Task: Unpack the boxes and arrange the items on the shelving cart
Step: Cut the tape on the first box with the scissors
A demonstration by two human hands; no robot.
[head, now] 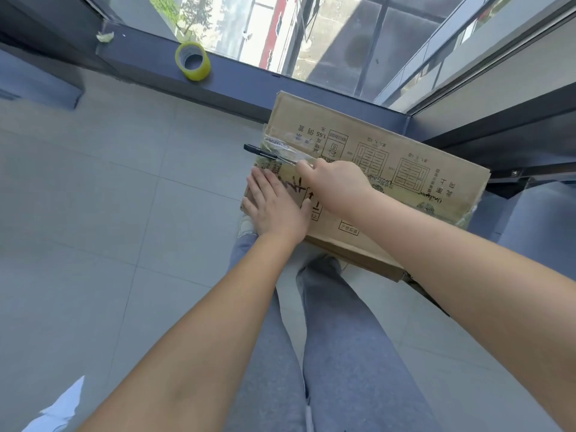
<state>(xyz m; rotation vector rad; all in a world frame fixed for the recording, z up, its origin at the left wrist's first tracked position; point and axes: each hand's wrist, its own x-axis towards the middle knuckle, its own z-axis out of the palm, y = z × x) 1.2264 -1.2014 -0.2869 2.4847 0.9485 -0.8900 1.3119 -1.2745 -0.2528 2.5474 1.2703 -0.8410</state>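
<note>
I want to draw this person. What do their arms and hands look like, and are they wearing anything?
Both arms are bare up to the picture's edge: no sleeves show. The left hand and right hand have no gloves, rings, watch or bracelets that I can see. Lower down, the person wears grey-blue trousers and a pale shoe.

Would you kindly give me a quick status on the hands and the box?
Left hand flat on cardboard box. Right hand grips black pen, tip at taped seam. Box still sealed. Nothing obstructing.
</note>
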